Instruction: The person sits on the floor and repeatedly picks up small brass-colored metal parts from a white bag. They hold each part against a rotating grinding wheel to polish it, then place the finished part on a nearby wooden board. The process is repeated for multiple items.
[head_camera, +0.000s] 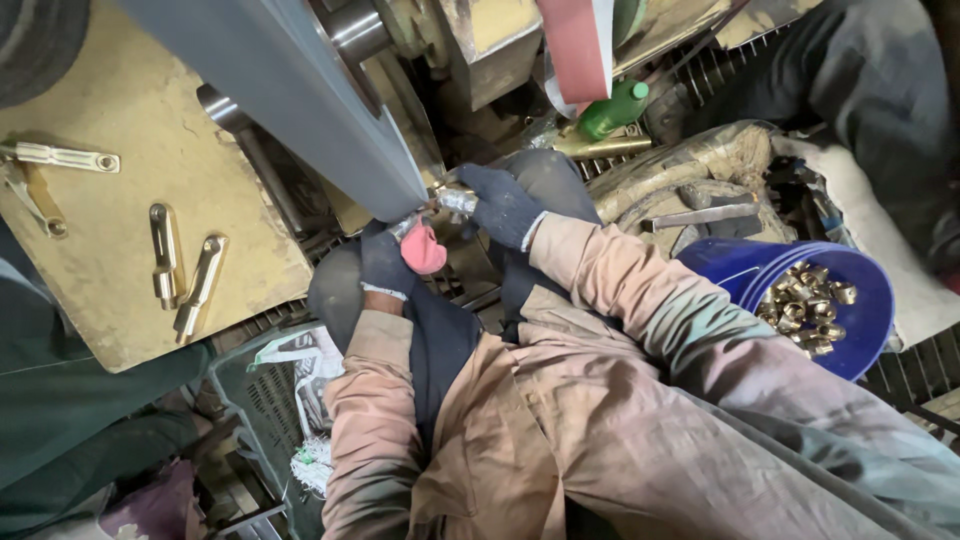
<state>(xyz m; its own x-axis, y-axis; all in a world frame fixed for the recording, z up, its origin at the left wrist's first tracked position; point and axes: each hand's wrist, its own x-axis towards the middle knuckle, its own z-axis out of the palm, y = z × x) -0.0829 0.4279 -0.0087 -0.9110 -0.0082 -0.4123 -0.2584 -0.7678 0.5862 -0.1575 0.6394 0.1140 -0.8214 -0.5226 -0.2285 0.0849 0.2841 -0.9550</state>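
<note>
Both my hands wear dark gloves. My right hand (503, 203) grips a small shiny metal fitting (457, 199) and holds it against the lower end of a wide grey sanding belt (290, 85). My left hand (388, 262), with pink fabric at the fingers, closes on the same fitting from below, right under the belt's edge. My pinkish sleeves run down toward the bottom of the view.
A blue bucket (872, 330) with several brass fittings stands at right. A dusty tan plate (110, 250) at left carries brass handles (185, 270). A green bottle (612, 108) and a red belt strip (577, 45) lie behind. A green crate (262, 400) sits lower left.
</note>
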